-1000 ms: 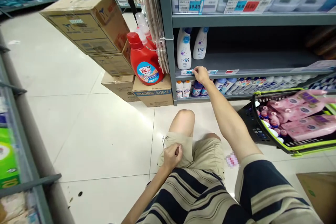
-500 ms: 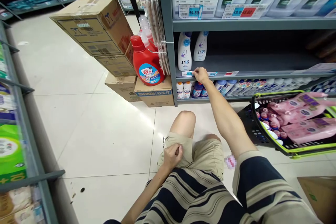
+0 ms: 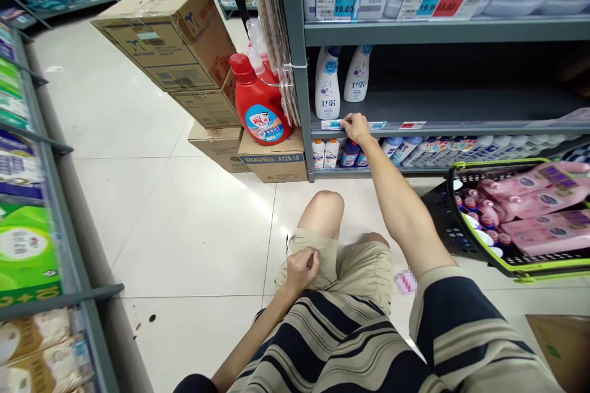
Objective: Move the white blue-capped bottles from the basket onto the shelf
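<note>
My right hand (image 3: 356,128) reaches to the middle shelf, its bent fingers closed on the shelf edge (image 3: 391,129) beside a blue-and-white price label (image 3: 330,125). Just behind it stand two white bottles: a front one (image 3: 327,89) with a blue round sticker, and another (image 3: 357,77) to its right, set further back. Both are upright and apart from my fingers. My left hand (image 3: 303,268) rests as a loose fist on my thigh, with nothing visible in it.
A black basket (image 3: 437,221) with a lime-green rim holds pink bottles at my right. Stacked cartons (image 3: 157,43) and a red detergent bottle (image 3: 260,104) stand left of the shelf. Smaller bottles (image 3: 433,150) line the bottom shelf. Another shelf unit (image 3: 87,258) runs along the left.
The view has shifted slightly, with the shelves sitting a little higher in the picture. My right hand stays at the shelf edge, and my left fist remains on my thigh.
</note>
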Demonstrator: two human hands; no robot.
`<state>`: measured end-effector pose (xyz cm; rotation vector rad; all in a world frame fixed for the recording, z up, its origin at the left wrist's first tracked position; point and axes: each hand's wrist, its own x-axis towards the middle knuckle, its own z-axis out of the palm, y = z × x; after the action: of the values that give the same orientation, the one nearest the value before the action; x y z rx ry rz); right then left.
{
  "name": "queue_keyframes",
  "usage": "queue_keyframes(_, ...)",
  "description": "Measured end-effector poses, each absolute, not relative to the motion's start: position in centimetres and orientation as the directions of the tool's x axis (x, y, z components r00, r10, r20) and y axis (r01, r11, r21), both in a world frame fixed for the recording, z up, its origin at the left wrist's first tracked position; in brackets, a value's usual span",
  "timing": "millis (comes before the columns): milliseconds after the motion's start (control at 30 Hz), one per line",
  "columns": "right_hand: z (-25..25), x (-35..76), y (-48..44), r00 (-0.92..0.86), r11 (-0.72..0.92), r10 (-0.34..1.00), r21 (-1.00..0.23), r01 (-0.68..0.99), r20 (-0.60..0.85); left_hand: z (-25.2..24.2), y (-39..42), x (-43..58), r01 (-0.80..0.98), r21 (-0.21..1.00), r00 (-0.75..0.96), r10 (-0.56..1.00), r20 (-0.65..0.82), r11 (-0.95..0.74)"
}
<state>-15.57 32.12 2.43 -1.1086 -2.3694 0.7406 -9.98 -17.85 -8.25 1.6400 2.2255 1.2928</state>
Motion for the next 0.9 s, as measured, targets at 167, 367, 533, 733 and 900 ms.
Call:
queue_keyframes(167,2.6,-15.6,32.0,-0.591,0.538,0.794,-0.621,0.57,0.146,-8.1,-17.8,-9.9,0.766,0.641,-0.4,0.82,0.409,0.054)
queue_keyframes(367,3.0,-15.3,31.7,-0.594,0.538,0.791,-0.628,0.563,0.144,-8.1,-17.7,-9.9,0.778,0.625,-0.395,0.828,0.398,0.071)
queue_keyframes(533,3.7,-15.3,30.4,-0.62,0.584,0.763,-0.606,0.54,0.183,-7.8,-17.4,-10.5,0.785,0.615,-0.389,0.834,0.392,0.077)
queue_keyframes(733,5.8,-10.1,26.4,-0.605,0.641,0.726,-0.641,0.422,0.326,-8.5,-15.9,-12.1,0.792,0.604,-0.376,0.851,0.367,0.09)
queue_keyframes(900,3.4,5.7,24.5,-0.331,0.464,0.875,-0.804,0.371,0.352,-9.9,-13.4,-13.8,0.832,0.55,-0.343,0.844,0.413,0.069)
